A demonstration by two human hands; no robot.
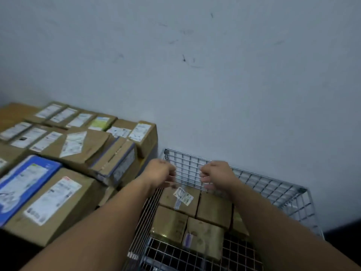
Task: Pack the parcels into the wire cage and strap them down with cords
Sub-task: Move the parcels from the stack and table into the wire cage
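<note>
Head view: left hand [160,173] and right hand [217,178], fingers curled, at the far side of the cage [273,189]; grip unclear. Parcels [213,211] lie inside; grey wall [195,79] behind.

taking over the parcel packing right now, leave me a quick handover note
Left hand: raised over the cage's left side, fingers curled, nothing visible in it.
Right hand: raised in front of the cage's far wall, fingers curled, nothing visible in it.
Wire cage: against the wall, with about five brown parcels lying flat in its far part; the near floor mesh is bare.
Stack of parcels: left of the cage, still to pack.
Done: first layer partly laid.
Left: pack the rest, then strap down. No cord is in view.
</note>
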